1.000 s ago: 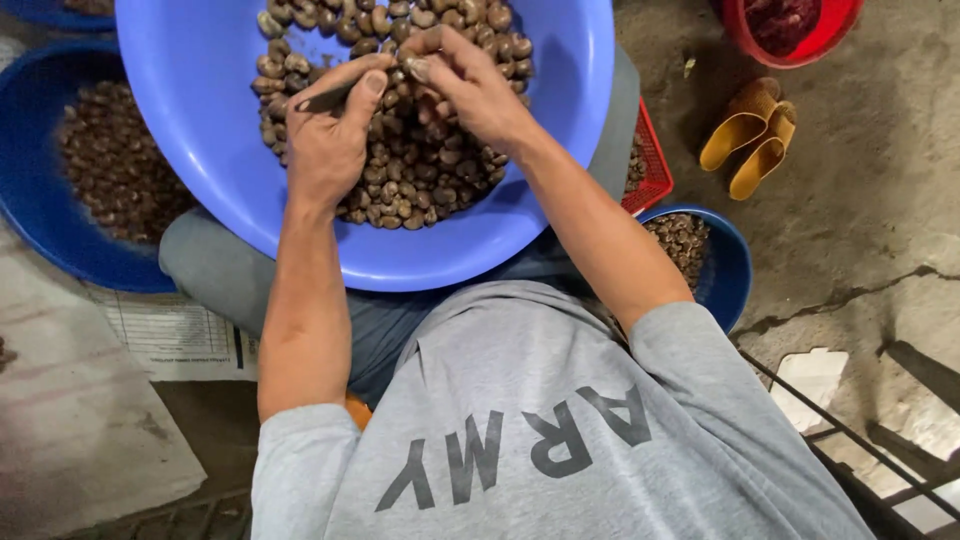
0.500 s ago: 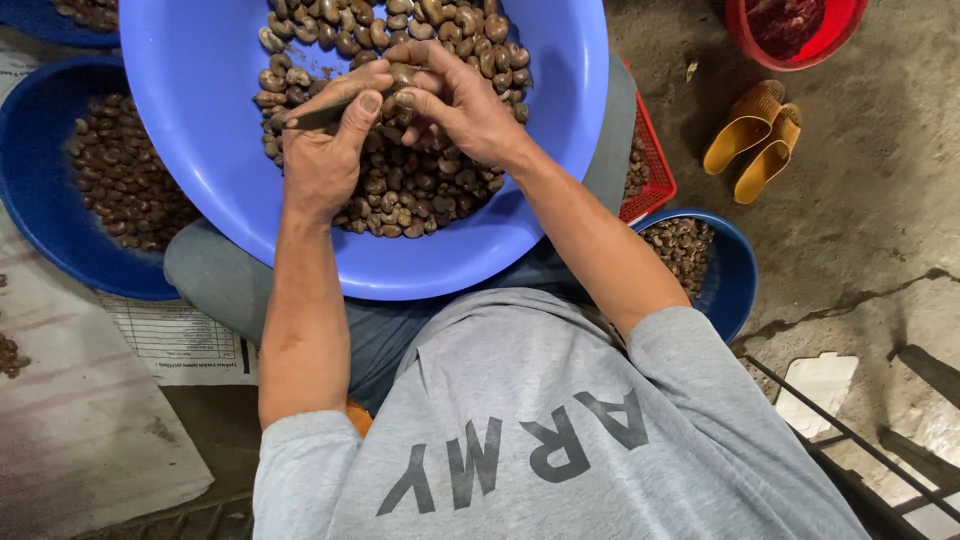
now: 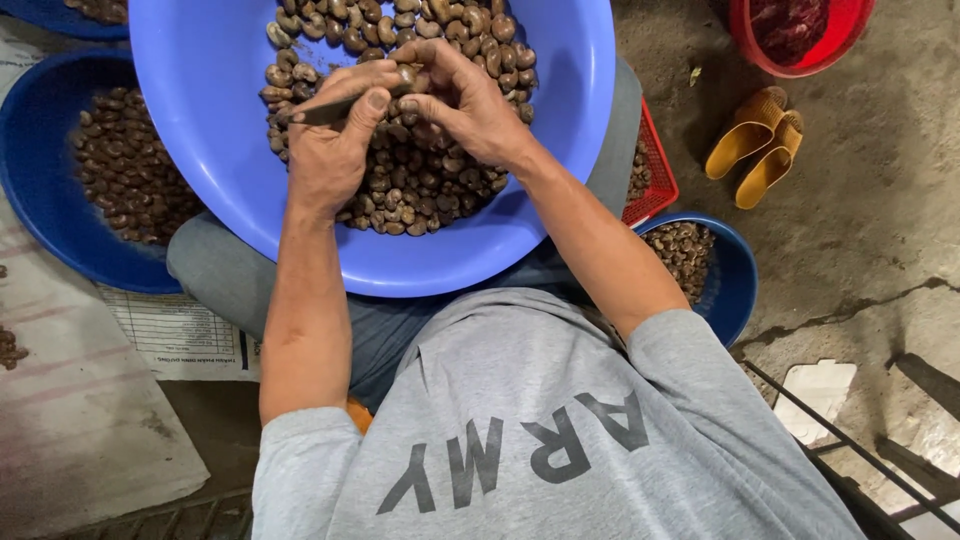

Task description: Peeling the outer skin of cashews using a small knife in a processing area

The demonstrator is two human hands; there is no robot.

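Brown nut [image 3: 405, 76] still pinched by right hand [image 3: 468, 103], left hand [image 3: 330, 150] still gripping perhaps a blade [image 3: 318, 112], barely shifted.

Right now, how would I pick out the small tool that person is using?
Find the big light-blue plastic basin of brown nuts on the lap. Above the pile, the left hand grips a slim dark metal blade, pointing left. It is the only straight, thin thing among rounded nuts.

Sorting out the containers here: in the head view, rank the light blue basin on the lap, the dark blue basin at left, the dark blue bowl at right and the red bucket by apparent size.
1. Light blue basin, nearest the camera.
2. Dark blue basin, partly covered.
3. Dark blue bowl and red bucket: both mostly hidden or cropped, so unranked.
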